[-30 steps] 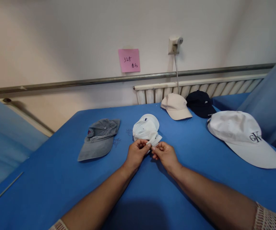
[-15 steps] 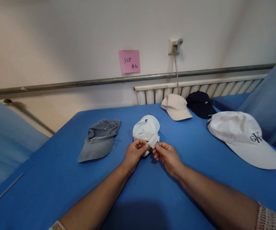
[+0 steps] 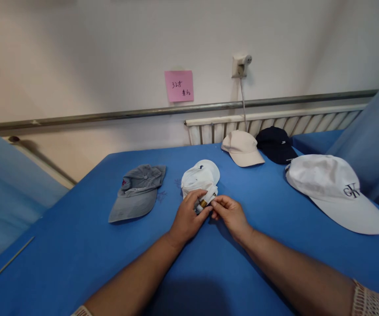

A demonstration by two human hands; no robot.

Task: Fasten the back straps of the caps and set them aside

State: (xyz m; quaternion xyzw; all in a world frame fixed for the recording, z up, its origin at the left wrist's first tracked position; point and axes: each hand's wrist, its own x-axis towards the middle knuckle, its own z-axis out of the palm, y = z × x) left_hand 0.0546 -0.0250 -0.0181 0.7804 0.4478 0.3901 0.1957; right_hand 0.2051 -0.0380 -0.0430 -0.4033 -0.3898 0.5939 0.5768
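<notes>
A small white cap (image 3: 200, 177) lies on the blue surface (image 3: 77, 245) in front of me, its back strap turned toward me. My left hand (image 3: 188, 218) is closed on the cap's rear edge, thumb up beside a small brass buckle (image 3: 203, 203). My right hand (image 3: 229, 213) pinches the white strap just right of that buckle. Both hands touch each other at the strap.
A grey cap (image 3: 136, 191) lies to the left. A beige cap (image 3: 242, 148) and a dark navy cap (image 3: 276, 144) sit at the back by a radiator (image 3: 275, 123). A large white cap (image 3: 332, 189) lies at right. A pink note (image 3: 179, 85) hangs on the wall.
The loose strap end that stuck out to the right has been drawn in against the cap. Both hands have closed together at the buckle.
</notes>
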